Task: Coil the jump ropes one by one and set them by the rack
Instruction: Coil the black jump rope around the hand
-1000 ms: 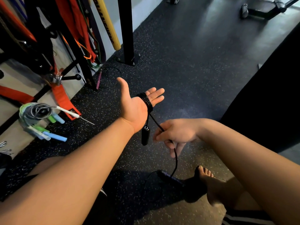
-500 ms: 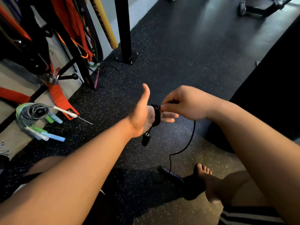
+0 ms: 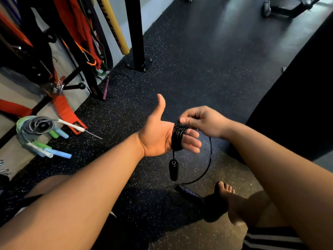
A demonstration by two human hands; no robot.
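Rack [image 3: 135, 33], upper left: black upright bolted to the floor [image 3: 207, 69]; its frame carries red straps [image 3: 66, 112], orange and green bands, and a yellow tube [image 3: 115, 27] leaning against it; the tops of all are cut off by the upper edge. At the rack's foot, near the left edge, a bundle of coiled ropes [image 3: 34, 127] with pale blue, green and white handles lies partly on the floor; the number of ropes in it cannot be told. A purple handle [image 3: 106, 88] with thin dark cord lies on the floor just beside the rack base. Black jump rope [image 3: 177, 137]: glossy thin cord, wound in several tight turns round the four straight fingers [image 3: 191, 141] of the left hand [image 3: 156, 138], palm up, thumb raised, hand flat and uncurled. One black handle [image 3: 173, 170] hangs free below the palm on a short length of cord. Right hand [image 3: 205, 121]: thumb and curled fingers pinch the cord at the top of the coil; from there the slack falls in an arc [image 3: 209, 159] to the second handle [image 3: 189, 193], which lies on the floor in shadow, beside a bare foot [image 3: 228, 197]. The exact turn count is unclear where the strands overlap; the far side of the coil is hidden behind the fingers. A large dark mass [image 3: 297, 105] fills the right edge, form not resolvable; gym equipment at the top right corner is cut off.
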